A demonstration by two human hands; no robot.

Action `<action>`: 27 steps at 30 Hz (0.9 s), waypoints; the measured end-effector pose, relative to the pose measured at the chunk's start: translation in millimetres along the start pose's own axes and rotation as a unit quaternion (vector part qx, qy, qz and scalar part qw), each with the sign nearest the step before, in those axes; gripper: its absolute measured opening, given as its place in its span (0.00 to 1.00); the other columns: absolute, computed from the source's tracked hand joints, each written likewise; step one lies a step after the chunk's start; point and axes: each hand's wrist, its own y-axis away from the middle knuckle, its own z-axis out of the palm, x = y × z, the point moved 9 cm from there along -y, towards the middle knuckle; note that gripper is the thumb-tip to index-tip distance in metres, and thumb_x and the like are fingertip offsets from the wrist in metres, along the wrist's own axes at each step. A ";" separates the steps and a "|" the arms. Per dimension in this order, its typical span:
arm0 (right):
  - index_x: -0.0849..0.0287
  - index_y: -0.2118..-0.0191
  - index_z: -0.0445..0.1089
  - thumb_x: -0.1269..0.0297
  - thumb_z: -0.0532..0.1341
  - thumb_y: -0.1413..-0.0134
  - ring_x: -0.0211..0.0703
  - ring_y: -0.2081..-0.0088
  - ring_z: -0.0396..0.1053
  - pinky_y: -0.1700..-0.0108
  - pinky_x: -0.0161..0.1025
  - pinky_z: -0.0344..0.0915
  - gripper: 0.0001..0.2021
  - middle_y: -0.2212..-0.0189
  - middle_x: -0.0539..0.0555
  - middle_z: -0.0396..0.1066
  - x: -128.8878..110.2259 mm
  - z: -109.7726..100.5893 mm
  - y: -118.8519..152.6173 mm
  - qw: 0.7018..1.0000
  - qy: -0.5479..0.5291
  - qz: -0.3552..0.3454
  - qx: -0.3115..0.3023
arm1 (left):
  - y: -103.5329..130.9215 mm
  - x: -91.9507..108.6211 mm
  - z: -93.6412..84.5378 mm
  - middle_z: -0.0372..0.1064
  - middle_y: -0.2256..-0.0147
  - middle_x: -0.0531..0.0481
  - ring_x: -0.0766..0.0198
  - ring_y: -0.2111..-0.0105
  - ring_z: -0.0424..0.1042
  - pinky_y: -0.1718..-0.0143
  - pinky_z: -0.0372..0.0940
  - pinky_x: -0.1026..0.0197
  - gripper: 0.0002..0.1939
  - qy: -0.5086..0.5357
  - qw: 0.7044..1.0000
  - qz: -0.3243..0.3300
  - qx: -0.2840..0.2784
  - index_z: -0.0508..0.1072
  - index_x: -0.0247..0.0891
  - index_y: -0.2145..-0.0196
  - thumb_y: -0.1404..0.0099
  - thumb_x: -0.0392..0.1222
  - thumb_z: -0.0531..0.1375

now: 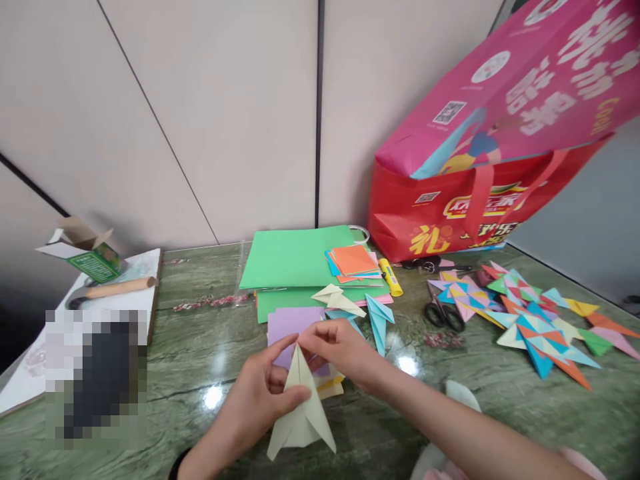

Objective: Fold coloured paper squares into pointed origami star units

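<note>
Between my hands is a pale yellow folded paper (pixel 306 427), pointed at its far end and spreading into two flaps toward me. My left hand (pixel 260 390) grips its left side, thumb lying across the front. At the tip, the fingers of my right hand (pixel 337 347) pinch the point. Under and beyond my hands lies a stack of coloured square paper (pixel 295 320), purple on top. Just past them are a folded cream piece (pixel 340 299) and a folded light blue piece (pixel 380 320).
Behind lie green sheets (pixel 295 257), small orange squares (pixel 355 260) and a yellow glue stick (pixel 391 277). Scissors (pixel 445 315) and folded paper stars (pixel 543 333) are on the right, below red and pink bags (pixel 425 220). A white board (pixel 30 373) with a wooden-handled tool (pixel 120 288) and an open box (pixel 95 263) stand left.
</note>
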 end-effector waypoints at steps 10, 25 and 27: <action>0.65 0.75 0.69 0.62 0.66 0.63 0.31 0.79 0.61 0.75 0.32 0.61 0.11 0.80 0.48 0.66 -2.2 -1.5 3.1 0.997 0.077 -0.011 0.024 | -2.1 -3.3 -1.0 0.59 0.85 0.61 0.69 0.83 0.58 0.81 0.50 0.68 0.41 -0.049 0.999 0.004 0.022 0.52 0.25 0.43 0.54 0.39 0.61; 0.66 0.78 0.70 0.62 0.64 0.60 0.31 0.79 0.59 0.75 0.31 0.57 0.10 0.82 0.48 0.65 -8.5 4.4 7.1 0.998 0.052 -0.039 -0.009 | -2.3 -1.9 1.3 0.52 0.86 0.63 0.71 0.84 0.52 0.83 0.45 0.68 0.40 -0.073 0.997 0.024 0.014 0.53 0.26 0.43 0.53 0.39 0.60; 0.66 0.78 0.70 0.61 0.65 0.60 0.32 0.79 0.60 0.74 0.31 0.58 0.10 0.81 0.49 0.66 -8.0 4.3 7.0 0.999 0.043 -0.031 -0.011 | -1.7 -0.3 1.2 0.51 0.86 0.64 0.72 0.84 0.50 0.83 0.43 0.68 0.39 -0.074 0.997 0.030 0.014 0.54 0.26 0.43 0.52 0.39 0.60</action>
